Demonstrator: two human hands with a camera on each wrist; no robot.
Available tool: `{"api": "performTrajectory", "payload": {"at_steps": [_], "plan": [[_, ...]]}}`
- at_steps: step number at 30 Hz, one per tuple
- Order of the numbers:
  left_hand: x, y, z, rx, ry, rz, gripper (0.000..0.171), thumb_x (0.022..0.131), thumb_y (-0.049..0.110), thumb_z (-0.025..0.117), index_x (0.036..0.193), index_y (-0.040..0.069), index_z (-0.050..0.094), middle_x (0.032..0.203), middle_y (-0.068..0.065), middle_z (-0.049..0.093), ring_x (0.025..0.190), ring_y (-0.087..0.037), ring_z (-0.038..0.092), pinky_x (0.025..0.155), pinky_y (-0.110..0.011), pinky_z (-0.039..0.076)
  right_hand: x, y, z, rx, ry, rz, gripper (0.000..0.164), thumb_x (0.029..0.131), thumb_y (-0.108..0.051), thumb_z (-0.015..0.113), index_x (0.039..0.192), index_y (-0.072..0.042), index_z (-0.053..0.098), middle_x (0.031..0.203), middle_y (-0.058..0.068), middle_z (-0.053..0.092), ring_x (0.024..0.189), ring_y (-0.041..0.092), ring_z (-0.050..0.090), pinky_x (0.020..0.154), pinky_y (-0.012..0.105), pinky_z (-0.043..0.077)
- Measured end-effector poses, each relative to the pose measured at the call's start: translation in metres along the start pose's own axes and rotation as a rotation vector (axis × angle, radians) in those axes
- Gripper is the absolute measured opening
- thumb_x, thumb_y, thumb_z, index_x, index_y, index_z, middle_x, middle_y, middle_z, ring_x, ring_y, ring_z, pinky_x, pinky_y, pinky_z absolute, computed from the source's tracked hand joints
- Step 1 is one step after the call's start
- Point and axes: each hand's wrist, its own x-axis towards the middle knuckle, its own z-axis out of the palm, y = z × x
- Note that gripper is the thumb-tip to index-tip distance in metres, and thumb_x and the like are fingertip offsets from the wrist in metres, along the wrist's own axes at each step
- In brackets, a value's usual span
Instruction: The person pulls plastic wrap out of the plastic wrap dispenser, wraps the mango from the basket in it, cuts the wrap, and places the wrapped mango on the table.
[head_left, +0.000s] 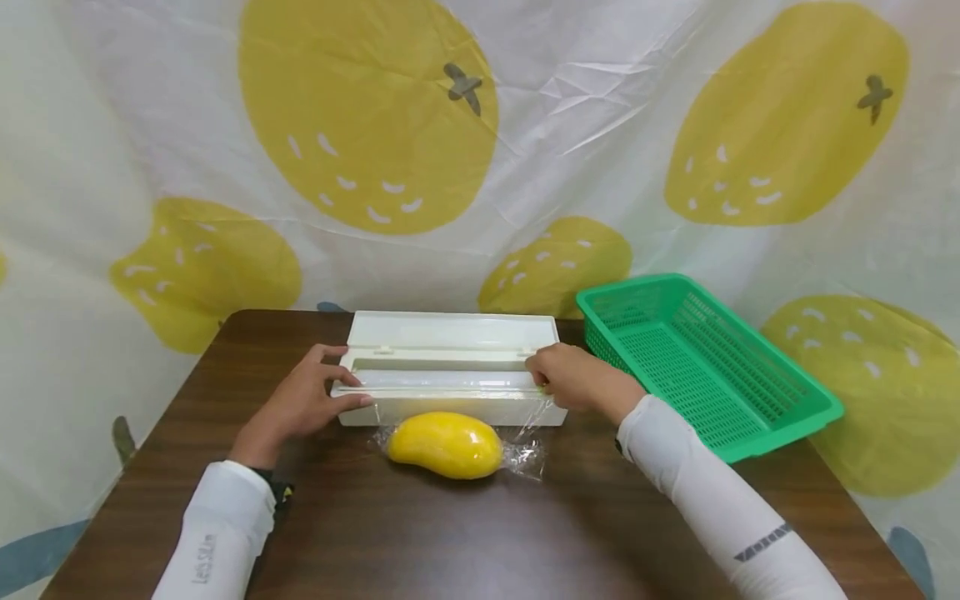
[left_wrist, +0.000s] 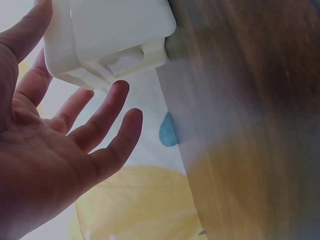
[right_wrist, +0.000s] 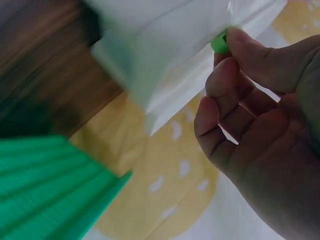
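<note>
- Left hand (head_left: 300, 404) open, fingers straight against the dispenser (head_left: 450, 367) end
- Right hand (head_left: 573, 377) pinches a green slider (right_wrist: 220, 42) on the dispenser
- Wrapped mango (head_left: 446, 444) just before it

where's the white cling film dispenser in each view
Head: cling film dispenser at table centre, behind the wrapped mango.
Left wrist: its end fills the top left.
Right wrist: its other end, top centre.
Shared landmark: the brown table.
</note>
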Motion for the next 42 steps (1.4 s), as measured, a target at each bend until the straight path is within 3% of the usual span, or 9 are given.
{"api": "performTrajectory", "payload": {"at_steps": [5, 10, 14, 17, 20, 23, 27, 36, 42], "plan": [[0.001, 0.002, -0.003, 0.004, 0.005, 0.005, 0.036, 0.082, 0.036, 0.079, 0.097, 0.003, 0.078, 0.144, -0.030, 0.041, 0.121, -0.047, 0.046, 0.095, -0.064, 0.045, -0.015, 0.015, 0.001, -0.037, 0.068, 0.005, 0.026, 0.074, 0.016, 0.061, 0.071, -0.009, 0.055, 0.069, 0.001, 0.052, 0.065, 0.019, 0.047, 0.059, 0.032, 0.041], [0.001, 0.000, 0.000, -0.004, 0.005, 0.006, 0.037, 0.081, 0.036, 0.079, 0.097, 0.002, 0.078, 0.144, -0.031, 0.041, 0.122, -0.049, 0.045, 0.096, -0.065, 0.044, -0.024, 0.014, 0.002, -0.080, 0.115, 0.002, 0.026, 0.073, 0.018, 0.058, 0.071, -0.008, 0.058, 0.072, 0.002, 0.054, 0.064, 0.019, 0.048, 0.058, 0.034, 0.043], [-0.001, 0.002, 0.001, -0.016, -0.015, -0.015, 0.038, 0.082, 0.036, 0.079, 0.100, 0.003, 0.078, 0.146, -0.031, 0.040, 0.125, -0.049, 0.042, 0.098, -0.066, 0.042, -0.025, 0.000, 0.005, -0.141, 0.195, 0.063, 0.013, 0.079, 0.002, 0.071, 0.089, -0.006, 0.069, 0.084, 0.007, 0.065, 0.072, 0.026, 0.059, 0.063, 0.043, 0.053], [-0.004, 0.004, 0.001, -0.023, -0.022, -0.020, 0.040, 0.081, 0.038, 0.079, 0.106, 0.005, 0.077, 0.146, -0.032, 0.039, 0.125, -0.049, 0.042, 0.098, -0.067, 0.042, -0.023, -0.022, 0.011, -0.091, 0.276, 0.074, 0.042, 0.083, -0.025, 0.077, 0.118, -0.004, 0.067, 0.106, 0.014, 0.066, 0.090, 0.031, 0.061, 0.075, 0.050, 0.055], [-0.005, 0.007, 0.000, -0.033, -0.022, -0.021, 0.047, 0.081, 0.039, 0.079, 0.114, 0.007, 0.075, 0.147, -0.033, 0.037, 0.124, -0.049, 0.043, 0.097, -0.067, 0.043, -0.018, -0.049, 0.020, 0.022, 0.297, 0.022, 0.079, 0.082, -0.050, 0.074, 0.141, -0.003, 0.050, 0.130, 0.017, 0.057, 0.114, 0.035, 0.053, 0.091, 0.056, 0.049], [-0.006, 0.008, -0.002, -0.048, -0.027, -0.026, 0.054, 0.081, 0.039, 0.079, 0.122, 0.006, 0.071, 0.148, -0.034, 0.035, 0.120, -0.049, 0.048, 0.096, -0.067, 0.044, -0.011, -0.071, 0.030, 0.083, 0.258, -0.017, 0.105, 0.073, -0.065, 0.073, 0.151, -0.006, 0.035, 0.147, 0.017, 0.043, 0.131, 0.035, 0.038, 0.099, 0.059, 0.040], [-0.007, 0.009, -0.004, -0.051, -0.044, -0.031, 0.063, 0.081, 0.038, 0.079, 0.133, 0.005, 0.063, 0.148, -0.034, 0.034, 0.115, -0.049, 0.052, 0.094, -0.067, 0.045, 0.000, -0.086, 0.042, 0.041, 0.225, -0.013, 0.120, 0.064, -0.072, 0.073, 0.155, -0.008, 0.028, 0.152, 0.014, 0.038, 0.135, 0.032, 0.032, 0.097, 0.056, 0.039], [-0.007, 0.007, -0.004, -0.072, -0.040, 0.015, 0.081, 0.079, 0.031, 0.082, 0.145, 0.000, 0.046, 0.146, -0.035, 0.036, 0.110, -0.049, 0.057, 0.093, -0.066, 0.047, 0.007, -0.089, 0.050, 0.014, 0.237, 0.039, 0.101, 0.066, -0.064, 0.079, 0.145, -0.010, 0.047, 0.133, 0.009, 0.051, 0.120, 0.026, 0.041, 0.087, 0.045, 0.041], [-0.008, 0.008, -0.010, -0.077, -0.062, 0.001, 0.090, 0.076, 0.033, 0.084, 0.148, -0.001, 0.041, 0.147, -0.034, 0.036, 0.110, -0.049, 0.057, 0.095, -0.066, 0.046, 0.005, -0.089, 0.051, 0.023, 0.286, 0.021, 0.085, 0.065, -0.060, 0.081, 0.129, -0.008, 0.063, 0.122, 0.006, 0.054, 0.110, 0.024, 0.044, 0.081, 0.040, 0.040]]}}
